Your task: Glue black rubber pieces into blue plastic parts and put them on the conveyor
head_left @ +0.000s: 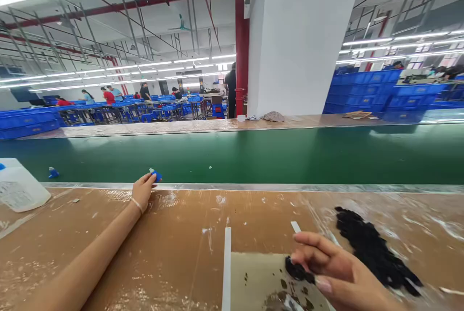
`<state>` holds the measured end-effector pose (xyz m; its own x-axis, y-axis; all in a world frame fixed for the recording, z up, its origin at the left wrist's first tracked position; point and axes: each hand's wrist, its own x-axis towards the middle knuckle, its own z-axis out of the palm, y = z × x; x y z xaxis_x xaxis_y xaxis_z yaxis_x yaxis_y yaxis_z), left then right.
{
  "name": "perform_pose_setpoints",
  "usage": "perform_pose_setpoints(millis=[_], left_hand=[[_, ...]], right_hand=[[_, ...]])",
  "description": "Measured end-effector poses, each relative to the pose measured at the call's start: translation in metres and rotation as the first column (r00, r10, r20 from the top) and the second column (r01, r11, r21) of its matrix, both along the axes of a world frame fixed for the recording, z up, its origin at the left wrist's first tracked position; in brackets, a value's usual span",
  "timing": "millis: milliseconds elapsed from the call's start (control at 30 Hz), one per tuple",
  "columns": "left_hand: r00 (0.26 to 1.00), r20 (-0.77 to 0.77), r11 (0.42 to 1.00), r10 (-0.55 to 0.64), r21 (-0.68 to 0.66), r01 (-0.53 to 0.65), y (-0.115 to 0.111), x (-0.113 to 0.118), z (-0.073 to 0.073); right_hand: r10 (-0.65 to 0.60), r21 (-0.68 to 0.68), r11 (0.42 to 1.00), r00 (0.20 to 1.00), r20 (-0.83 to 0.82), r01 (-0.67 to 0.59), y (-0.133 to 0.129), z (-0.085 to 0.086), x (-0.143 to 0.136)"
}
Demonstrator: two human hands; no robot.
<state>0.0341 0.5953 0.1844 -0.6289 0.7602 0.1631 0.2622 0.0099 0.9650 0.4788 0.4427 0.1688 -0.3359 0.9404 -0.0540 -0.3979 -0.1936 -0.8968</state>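
Observation:
My left hand (143, 190) reaches out to the far edge of the brown worktable (174, 248) and pinches a small blue part (156, 175) just over the green conveyor belt (253, 156). My right hand (335, 272) is low at the near right, its fingers closed on a small black piece (295, 270) above a pale mat (253, 277). A pile of similar black pieces (373, 248) lies just right of that hand.
A white plastic bottle (18, 188) lies at the table's left edge. Another small blue part (53, 173) rests on the belt at the left. Behind the belt stand a white pillar (300, 35), stacked blue crates (362, 91) and several people at distant benches.

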Motion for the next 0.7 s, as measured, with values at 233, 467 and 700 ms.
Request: perform_pose_setpoints(millis=[233, 467, 700], left_hand=[[0.646, 0.589, 0.836, -0.486, 0.097, 0.54, -0.194, 0.169, 0.011], [0.266, 0.835, 0.787, -0.481, 0.278, 0.552, -0.271, 0.275, -0.002], [0.298, 0.865, 0.859, -0.404, 0.247, 0.448, -0.281, 0.283, -0.006]], right_hand=[[0.119, 0.022, 0.993, 0.968, -0.22, -0.117, -0.02, 0.021, -0.009], [0.219, 0.301, 0.932, 0.976, -0.017, -0.204, -0.041, 0.022, -0.009], [0.316, 0.504, 0.792, 0.938, 0.142, -0.343, -0.053, 0.032, -0.006]])
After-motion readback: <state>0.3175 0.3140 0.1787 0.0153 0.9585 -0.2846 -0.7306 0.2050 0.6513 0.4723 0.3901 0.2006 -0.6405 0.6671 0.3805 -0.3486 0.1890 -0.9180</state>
